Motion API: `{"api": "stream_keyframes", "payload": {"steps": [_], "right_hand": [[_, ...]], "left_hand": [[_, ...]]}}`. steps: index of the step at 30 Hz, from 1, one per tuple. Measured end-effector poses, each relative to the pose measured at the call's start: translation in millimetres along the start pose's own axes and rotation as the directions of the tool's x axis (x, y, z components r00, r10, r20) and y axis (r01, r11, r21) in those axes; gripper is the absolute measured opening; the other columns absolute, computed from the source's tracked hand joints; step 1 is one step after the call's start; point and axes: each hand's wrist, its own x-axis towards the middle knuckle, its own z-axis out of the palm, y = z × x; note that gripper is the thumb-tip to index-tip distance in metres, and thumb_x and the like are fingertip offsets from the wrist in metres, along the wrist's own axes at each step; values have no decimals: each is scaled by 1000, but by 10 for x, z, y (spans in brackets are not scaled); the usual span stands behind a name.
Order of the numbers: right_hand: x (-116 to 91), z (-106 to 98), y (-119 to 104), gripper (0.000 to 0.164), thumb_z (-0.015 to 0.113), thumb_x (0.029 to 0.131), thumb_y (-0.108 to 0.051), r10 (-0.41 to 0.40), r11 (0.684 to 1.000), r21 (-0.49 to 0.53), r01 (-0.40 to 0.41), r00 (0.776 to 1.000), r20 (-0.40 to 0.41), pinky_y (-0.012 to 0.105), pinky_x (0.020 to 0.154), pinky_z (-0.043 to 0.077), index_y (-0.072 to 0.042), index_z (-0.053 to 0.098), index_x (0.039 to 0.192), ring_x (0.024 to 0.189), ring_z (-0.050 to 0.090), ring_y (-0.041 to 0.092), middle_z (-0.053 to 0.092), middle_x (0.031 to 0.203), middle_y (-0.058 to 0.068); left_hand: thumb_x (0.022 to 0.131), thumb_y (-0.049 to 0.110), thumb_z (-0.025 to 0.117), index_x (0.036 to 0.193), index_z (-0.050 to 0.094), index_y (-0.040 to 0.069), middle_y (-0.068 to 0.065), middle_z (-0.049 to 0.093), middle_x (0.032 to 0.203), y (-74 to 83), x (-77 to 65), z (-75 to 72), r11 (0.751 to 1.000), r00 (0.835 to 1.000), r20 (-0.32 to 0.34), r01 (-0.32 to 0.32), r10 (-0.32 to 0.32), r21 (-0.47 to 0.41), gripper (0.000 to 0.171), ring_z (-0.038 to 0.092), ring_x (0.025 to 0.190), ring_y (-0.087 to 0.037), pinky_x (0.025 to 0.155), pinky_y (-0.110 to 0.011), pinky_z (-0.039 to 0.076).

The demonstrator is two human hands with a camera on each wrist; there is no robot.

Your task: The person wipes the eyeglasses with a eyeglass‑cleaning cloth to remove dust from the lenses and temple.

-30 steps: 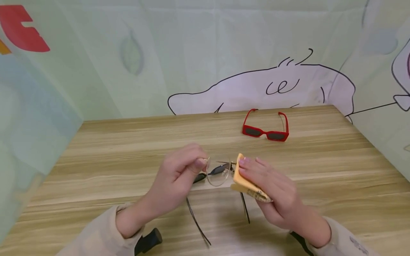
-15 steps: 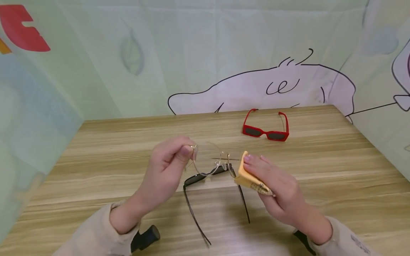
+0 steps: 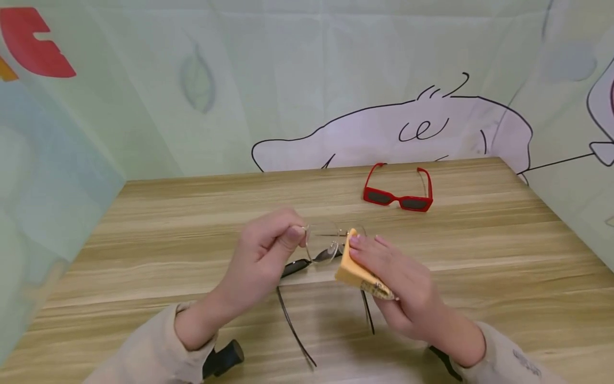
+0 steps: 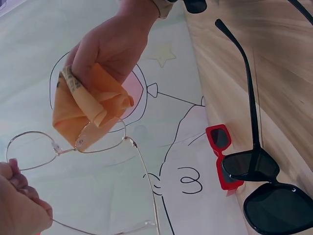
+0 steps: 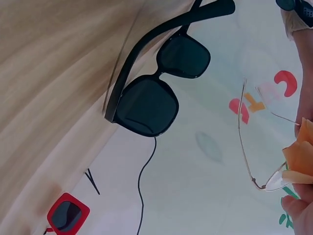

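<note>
My left hand (image 3: 261, 266) pinches the rim end of clear eyeglasses (image 4: 33, 132) with thin gold wire frames, held up above the table. Folded in my right hand (image 3: 403, 282) is an orange-yellow cloth (image 3: 357, 269) with dark print along one edge. The cloth covers part of the lens on the right, close to the bridge, in the head view. From the left wrist view, its corner wraps over that lens and a temple (image 4: 149, 176) extends downward. Black sunglasses (image 5: 146, 105) lie unfolded on the table below, partly hidden behind the eyeglasses and left hand in the head view.
Red sunglasses (image 3: 414, 204) with dark rectangular lenses rest farther back on the wood-grain table (image 3: 192, 213), temples pointing away. A printed backdrop (image 3: 288, 80) rises behind the table and along both sides. A dark wrist-camera part (image 3: 224, 360) sticks out by the left sleeve.
The eyeglasses rose leftward with my left hand, then came back right and lower. My right hand has shifted left, bringing the cloth nearer the bridge. Both pairs of sunglasses have stayed put.
</note>
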Motion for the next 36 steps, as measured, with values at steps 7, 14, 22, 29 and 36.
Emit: {"api": "stream_keyframes", "payload": {"steps": [7, 14, 22, 29, 36], "right_hand": [[-25, -32, 46, 30, 43, 97, -9, 108, 994, -14, -108, 994, 1, 34, 100, 38, 11, 59, 113, 115, 55, 18, 60, 119, 17], [-111, -39, 97, 31, 43, 98, -11, 145, 989, -37, -144, 989, 28, 34, 98, 40, 10, 59, 114, 113, 56, 22, 61, 117, 19], [-69, -8, 48, 29, 42, 94, -4, 25, 999, -27, -25, 1000, 6, 30, 96, 41, 10, 61, 111, 114, 55, 24, 59, 120, 19], [3, 23, -18, 30, 40, 90, -1, -45, 999, -28, 44, 999, -7, 30, 94, 42, 11, 62, 107, 114, 56, 25, 60, 118, 21], [-73, 42, 3, 26, 44, 90, 0, -114, 993, -27, 114, 993, -14, 33, 91, 45, 11, 63, 104, 109, 58, 30, 61, 112, 25]], "left_hand": [[99, 15, 43, 77, 53, 5, -1, 45, 67, 11, -2, 6, 999, 999, 1, -38, 38, 16, 26, 38, 58, -11, 54, -24, 35], [98, 12, 44, 75, 51, 2, -2, 42, 65, 11, 20, -28, 1000, 997, -71, -16, 17, 13, 26, 35, 56, -11, 53, -25, 33], [97, 11, 45, 75, 51, 2, -3, 40, 64, 14, 38, -29, 1000, 996, -94, 5, -4, 7, 25, 35, 54, -11, 51, -26, 32], [97, 3, 44, 77, 52, 4, -2, 45, 69, 20, 10, 11, 1000, 999, -41, 13, -14, -18, 21, 36, 58, -12, 52, -26, 33], [97, 3, 44, 77, 51, 4, -2, 41, 66, 40, 13, -8, 999, 998, -52, 34, -34, -12, 22, 34, 57, -12, 52, -27, 32]]}}
